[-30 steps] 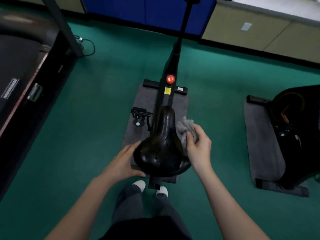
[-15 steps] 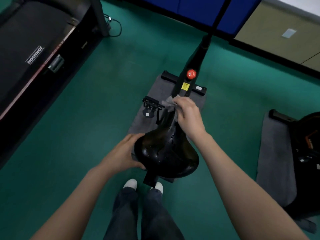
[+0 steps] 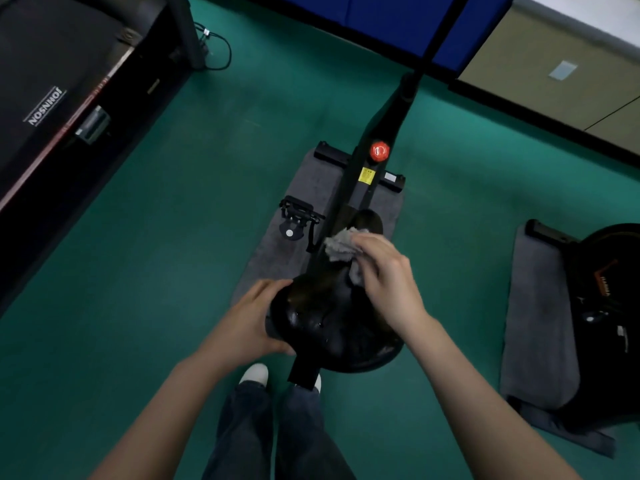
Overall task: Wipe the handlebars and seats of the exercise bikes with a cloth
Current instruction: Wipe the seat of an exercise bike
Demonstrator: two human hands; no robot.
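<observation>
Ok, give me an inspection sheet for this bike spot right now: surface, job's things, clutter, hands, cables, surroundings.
Surface: green floor; grey mat under the bike.
Job's things: black seat; grey cloth bunched near its nose.
Clutter: nothing seen.
Hands: left hand grips the seat's left edge; right hand holds the cloth against the seat.
Cables: black cable looped on the floor by the treadmill.
Surroundings: second bike at right; wall behind.
</observation>
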